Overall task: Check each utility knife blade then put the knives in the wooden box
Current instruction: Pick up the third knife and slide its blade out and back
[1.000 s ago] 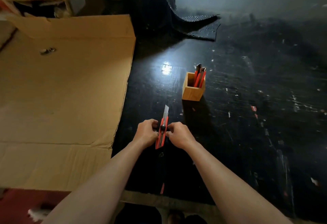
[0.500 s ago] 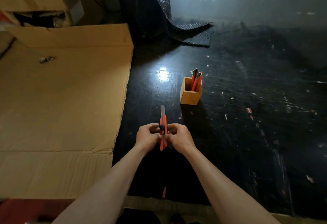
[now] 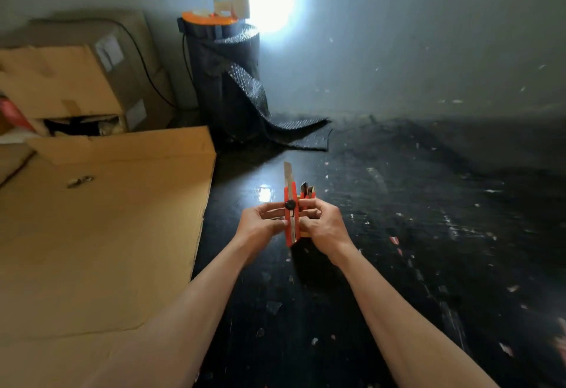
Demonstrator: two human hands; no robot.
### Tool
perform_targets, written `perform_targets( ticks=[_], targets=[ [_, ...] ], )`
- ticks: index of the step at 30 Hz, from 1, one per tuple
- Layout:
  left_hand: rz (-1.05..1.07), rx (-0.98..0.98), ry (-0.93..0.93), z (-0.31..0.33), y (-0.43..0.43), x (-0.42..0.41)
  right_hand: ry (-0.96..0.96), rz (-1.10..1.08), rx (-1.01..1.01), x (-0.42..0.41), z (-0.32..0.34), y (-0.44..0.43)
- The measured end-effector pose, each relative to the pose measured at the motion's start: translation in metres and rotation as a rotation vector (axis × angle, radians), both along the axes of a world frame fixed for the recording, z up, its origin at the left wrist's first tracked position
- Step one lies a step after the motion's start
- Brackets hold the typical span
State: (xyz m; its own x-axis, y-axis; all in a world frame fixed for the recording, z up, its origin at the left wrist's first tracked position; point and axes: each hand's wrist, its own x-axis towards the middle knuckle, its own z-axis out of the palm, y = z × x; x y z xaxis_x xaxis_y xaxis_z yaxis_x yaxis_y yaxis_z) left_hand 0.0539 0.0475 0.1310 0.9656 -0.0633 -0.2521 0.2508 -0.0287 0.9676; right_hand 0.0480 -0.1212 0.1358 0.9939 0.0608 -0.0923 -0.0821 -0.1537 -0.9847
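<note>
An orange utility knife (image 3: 290, 222) stands upright between both hands, its silver blade (image 3: 288, 174) extended upward and a black lock wheel on its face. My left hand (image 3: 260, 223) grips its left side and my right hand (image 3: 321, 223) its right side. Behind the hands the wooden box is almost hidden; only a small sliver (image 3: 304, 234) shows. The tips of other knives (image 3: 307, 190) in it stick up just right of the held knife.
A flattened cardboard sheet (image 3: 101, 234) covers the floor at left, with cardboard boxes (image 3: 76, 81) behind it. A roll of black bubble wrap (image 3: 226, 81) stands against the wall, its loose end lying on the dark glossy floor (image 3: 428, 234).
The view has tilted up, revealing the wall and the roll. My hands have raised the knife upright, so it and my hands now cover the wooden box.
</note>
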Motion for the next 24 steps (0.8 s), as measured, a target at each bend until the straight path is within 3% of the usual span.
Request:
perform_targets(
  ticks=[5,9,24],
  targets=[
    [-0.07,-0.115,-0.067,0.061,-0.016,0.015,-0.109,-0.026,0.116,0.013,0.054,-0.017],
    [-0.093,-0.13,-0.138,0.1,-0.025,0.025,-0.228,-0.047,0.08,0.028,0.088,-0.027],
    [-0.048,-0.065,-0.348,0.157,-0.044,0.044,-0.621,-0.114,-0.346,0.066,0.155,-0.041]
  ],
)
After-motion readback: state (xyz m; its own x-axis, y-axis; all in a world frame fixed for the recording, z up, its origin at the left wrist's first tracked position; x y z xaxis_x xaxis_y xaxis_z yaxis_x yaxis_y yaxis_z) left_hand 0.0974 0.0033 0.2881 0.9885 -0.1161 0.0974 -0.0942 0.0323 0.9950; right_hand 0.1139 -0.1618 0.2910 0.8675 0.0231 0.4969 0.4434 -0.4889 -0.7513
